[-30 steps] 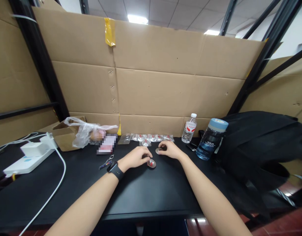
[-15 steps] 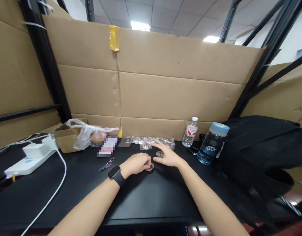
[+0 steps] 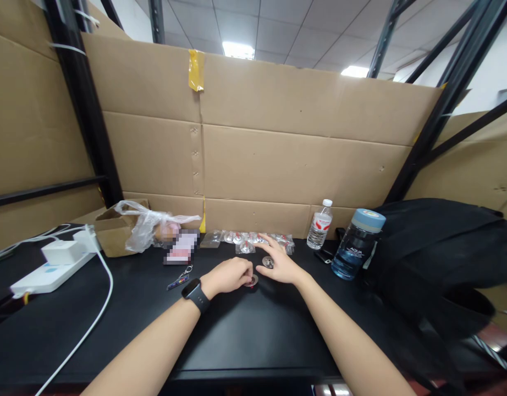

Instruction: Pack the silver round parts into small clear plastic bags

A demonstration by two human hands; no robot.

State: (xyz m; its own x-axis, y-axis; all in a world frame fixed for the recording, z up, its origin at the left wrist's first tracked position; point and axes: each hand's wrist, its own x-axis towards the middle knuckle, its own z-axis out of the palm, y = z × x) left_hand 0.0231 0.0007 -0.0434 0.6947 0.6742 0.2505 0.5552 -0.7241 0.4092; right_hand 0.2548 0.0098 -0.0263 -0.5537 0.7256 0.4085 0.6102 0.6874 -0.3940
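Note:
My left hand [image 3: 231,275], with a dark watch on its wrist, is closed, its fingertips on a small round metal disc [image 3: 252,282]. A bit of red shows at the disc's near edge; the fingers cover part of it. My right hand [image 3: 280,265] is open, fingers spread and pointing left. Right beside its palm, between thumb and fingers, lies another round metal disc [image 3: 267,262] with holes. Behind the hands is a row of clear plastic packets [image 3: 245,247] with shiny round pieces and red marks inside, partly hidden by the right fingers.
On the black table [image 3: 245,341] a power strip [image 3: 43,278] with a white cable is left. A keychain [image 3: 179,279], a blurred-out flat item [image 3: 181,247] and a plastic bag [image 3: 142,225] lie nearby. Right are a water bottle [image 3: 319,226], blue-lidded bottle [image 3: 356,245] and black backpack [image 3: 435,264].
The camera view has shifted slightly, so the surroundings sit a little lower. Both hands stay in almost the same place, the left still at the disc.

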